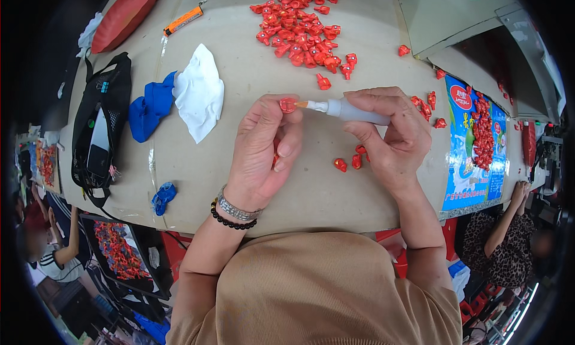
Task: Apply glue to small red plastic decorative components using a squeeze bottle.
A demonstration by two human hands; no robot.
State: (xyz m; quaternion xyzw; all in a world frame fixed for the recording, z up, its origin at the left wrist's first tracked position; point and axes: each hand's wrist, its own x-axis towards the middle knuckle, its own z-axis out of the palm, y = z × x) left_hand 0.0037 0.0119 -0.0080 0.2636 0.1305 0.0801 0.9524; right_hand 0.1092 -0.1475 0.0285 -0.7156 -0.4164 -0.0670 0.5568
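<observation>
My left hand (268,147) pinches a small red plastic piece (288,104) between thumb and forefinger. Another bit of red shows among its curled lower fingers, mostly hidden. In my right hand (392,135) is a white squeeze bottle (362,112), held sideways. Its narrow tan tip points left and meets or nearly meets the red piece; I cannot tell whether they touch. Below the bottle, a few loose red pieces (340,164) lie on the table. Farther off, a large heap of similar red pieces (302,36) spreads over the tabletop.
At left lie a white cloth (199,93), a blue cloth (150,108), a black mesh bag (100,129), an orange lighter-like item (183,20) and a red tray (127,18). On the right, more red pieces rest on a blue printed sheet (464,180). Other people sit at both sides.
</observation>
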